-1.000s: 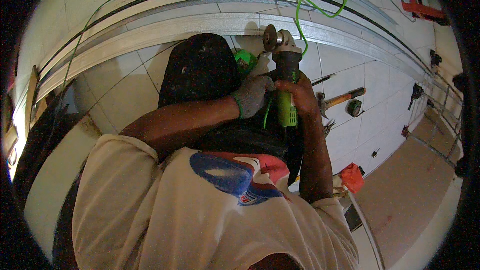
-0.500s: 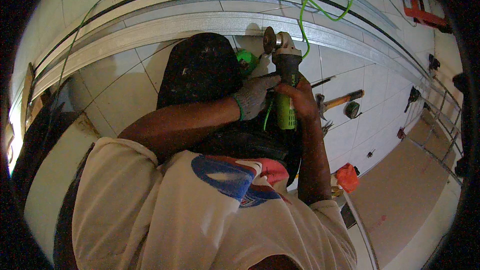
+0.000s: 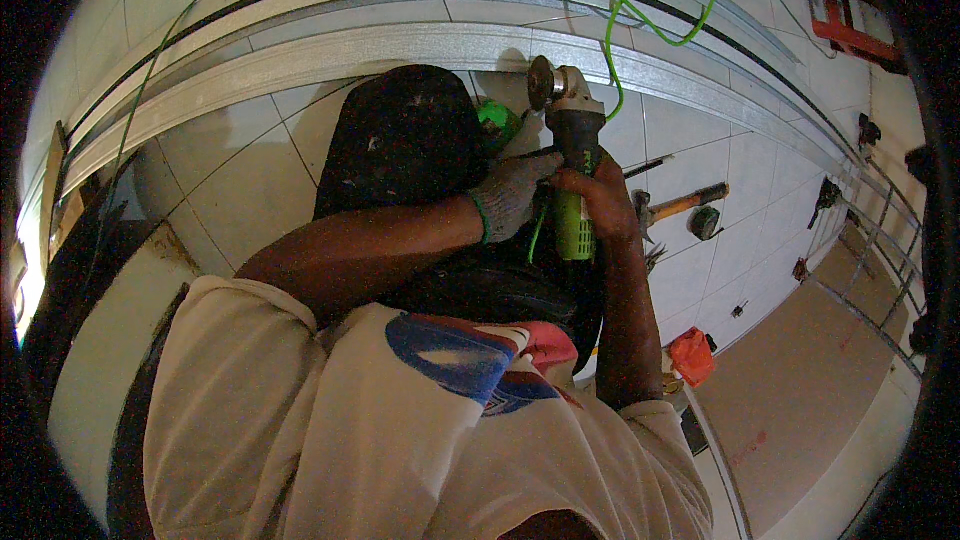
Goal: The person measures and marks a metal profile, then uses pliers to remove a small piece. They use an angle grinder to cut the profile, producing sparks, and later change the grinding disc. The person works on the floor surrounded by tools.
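Observation:
A green and black angle grinder (image 3: pixel 575 140) is held upright in front of my body, its metal head and small disc at the far end. My bare right hand (image 3: pixel 605 198) wraps round the grinder's body from the right. The gloved left hand (image 3: pixel 508 195) closes on it from the left, its fingertips meeting the right thumb; part of its grip is hidden. Beyond the disc lies a long galvanized metal channel (image 3: pixel 300 58) on the floor. My dark-clothed knee (image 3: pixel 405 140) is left of the grinder, with a round green thing (image 3: pixel 497 124) beside it.
On the tiles to the right lie a hammer (image 3: pixel 688 202), a tape measure (image 3: pixel 705 223) and a dark rod (image 3: pixel 650 166). A green cord (image 3: pixel 612 50) loops over the channels. Farther right are a metal ladder-like frame (image 3: pixel 880 220), a brown board (image 3: pixel 800 370) and an orange bag (image 3: pixel 692 356).

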Motion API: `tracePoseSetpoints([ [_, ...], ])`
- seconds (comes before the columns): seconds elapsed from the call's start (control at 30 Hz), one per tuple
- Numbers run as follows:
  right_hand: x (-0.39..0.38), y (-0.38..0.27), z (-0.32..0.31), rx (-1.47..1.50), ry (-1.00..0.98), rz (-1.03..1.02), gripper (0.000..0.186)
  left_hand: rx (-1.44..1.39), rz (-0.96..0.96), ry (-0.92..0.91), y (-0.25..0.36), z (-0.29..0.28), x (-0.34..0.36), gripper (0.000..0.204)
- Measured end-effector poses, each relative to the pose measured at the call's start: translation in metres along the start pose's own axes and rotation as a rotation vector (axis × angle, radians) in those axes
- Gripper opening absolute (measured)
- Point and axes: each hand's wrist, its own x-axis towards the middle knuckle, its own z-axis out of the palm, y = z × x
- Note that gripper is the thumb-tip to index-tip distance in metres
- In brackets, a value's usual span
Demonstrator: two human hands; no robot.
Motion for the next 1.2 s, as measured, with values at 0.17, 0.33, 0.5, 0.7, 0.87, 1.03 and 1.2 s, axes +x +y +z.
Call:
tracePoseSetpoints([
  [0.17,-0.001,-0.003,0.002,0.051,-0.009,0.008,0.046,-0.008,-0.013,0.011,-0.002,-0.003,0.003,0.035],
  [0.33,-0.003,-0.005,0.003,0.093,-0.018,0.021,0.049,-0.022,-0.093,0.033,0.001,0.0,-0.005,0.029],
  [0.5,-0.002,-0.006,0.003,0.017,0.002,0.002,0.049,-0.024,-0.038,0.01,0.0,0.001,-0.007,0.028],
  [0.7,-0.004,-0.008,0.004,0.097,-0.027,0.019,0.048,-0.038,-0.045,-0.055,-0.005,-0.006,0.001,0.033],
  [0.87,-0.002,-0.006,0.002,0.056,-0.015,-0.001,0.047,0.057,-0.079,-0.066,-0.005,-0.012,0.002,0.033],
  [1.03,-0.001,-0.009,0.0,0.034,-0.032,0.032,0.044,0.084,-0.096,-0.089,0.001,-0.008,-0.002,0.034],
  [1.2,-0.006,-0.016,0.004,0.034,-0.043,-0.005,0.042,0.039,-0.122,-0.074,0.007,0.0,-0.011,0.035],
])
